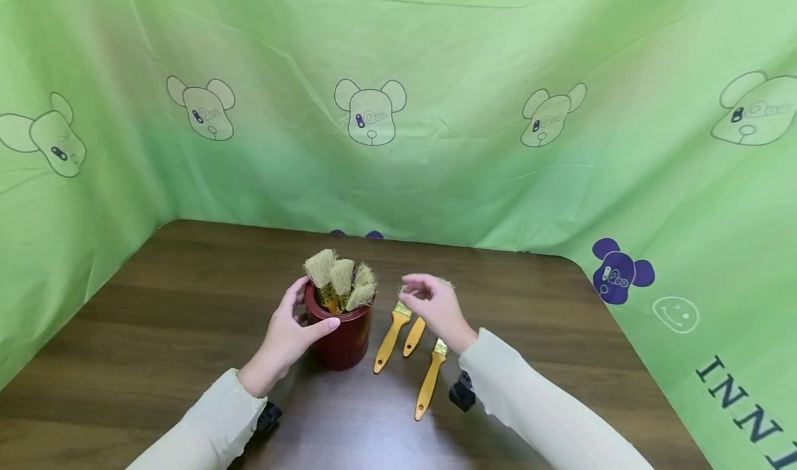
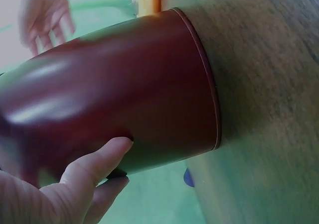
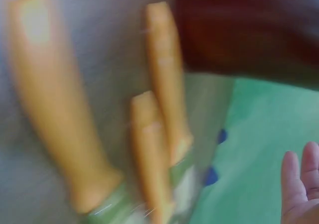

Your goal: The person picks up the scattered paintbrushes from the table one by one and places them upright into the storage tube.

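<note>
A dark red cylindrical pot (image 1: pixel 342 342) stands upright on the table, holding several paintbrushes (image 1: pixel 341 276) with their pale bristles up. My left hand (image 1: pixel 289 331) grips it at the near left, thumb across the rim and fingers around the far side. The left wrist view has the thumb (image 2: pixel 94 167) against the smooth pot wall (image 2: pixel 124 89). Right of the pot lie three loose paintbrushes with yellow handles, a left one (image 1: pixel 389 342), a middle one (image 1: pixel 414 337) and a nearer one (image 1: pixel 428 387). Above them hovers my right hand (image 1: pixel 438 311), fingers loosely bent, holding nothing; it partly hides their bristle ends.
A brown wooden table (image 1: pixel 205 304) carries everything. Green cloth (image 1: pixel 454 179) printed with bear heads hangs behind it and along both sides. Dark wrist devices (image 1: pixel 462 392) sit below the sleeves.
</note>
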A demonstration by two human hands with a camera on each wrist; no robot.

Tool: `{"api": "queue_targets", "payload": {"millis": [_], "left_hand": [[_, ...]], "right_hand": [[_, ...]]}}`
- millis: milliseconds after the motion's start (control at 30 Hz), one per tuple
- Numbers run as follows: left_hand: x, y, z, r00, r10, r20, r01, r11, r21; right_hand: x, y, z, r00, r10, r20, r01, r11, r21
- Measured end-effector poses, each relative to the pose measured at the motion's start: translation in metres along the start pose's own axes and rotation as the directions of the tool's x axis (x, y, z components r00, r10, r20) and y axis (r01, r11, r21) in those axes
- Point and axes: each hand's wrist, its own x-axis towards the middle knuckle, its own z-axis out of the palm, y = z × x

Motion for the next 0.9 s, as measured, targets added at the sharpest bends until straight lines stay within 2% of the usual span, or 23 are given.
{"api": "queue_targets", "payload": {"millis": [133, 267, 333, 500, 600, 833, 900], "left_hand": [[0.0, 0.0, 0.0, 1.0, -0.002, -0.005, 0.002, 1.0, 0.005], [0.0, -0.001, 0.0, 1.0, -0.016, -0.002, 0.016, 1.0, 0.011], [0.0, -0.001, 0.001, 1.0, -0.016, -0.004, 0.016, 1.0, 0.014], [0.001, -0.001, -0.001, 1.0, 0.004, -0.014, -0.003, 1.0, 0.022], [0.001, -0.001, -0.002, 1.0, 0.01, -0.013, -0.01, 1.0, 0.03], [0.002, -0.004, -0.001, 1.0, 0.005, -0.008, -0.005, 0.999, 0.033], [0.003, -0.005, 0.0, 1.0, 0.006, -0.009, -0.005, 0.999, 0.032]], "right_hand": [[-0.015, 0.024, -0.013, 0.999, 0.052, -0.009, -0.052, 0.992, -0.115], [-0.029, 0.036, -0.026, 0.988, 0.152, -0.024, -0.153, 0.958, -0.244], [-0.036, 0.04, -0.032, 0.984, 0.176, 0.001, -0.168, 0.941, -0.294], [-0.049, 0.046, -0.039, 0.975, 0.16, 0.152, -0.094, 0.926, -0.366], [-0.055, 0.045, -0.036, 0.965, 0.17, 0.199, -0.07, 0.901, -0.429], [-0.061, 0.044, -0.024, 0.963, 0.255, 0.088, -0.146, 0.766, -0.626], [-0.06, 0.044, -0.024, 0.959, 0.274, 0.069, -0.165, 0.741, -0.651]]}}
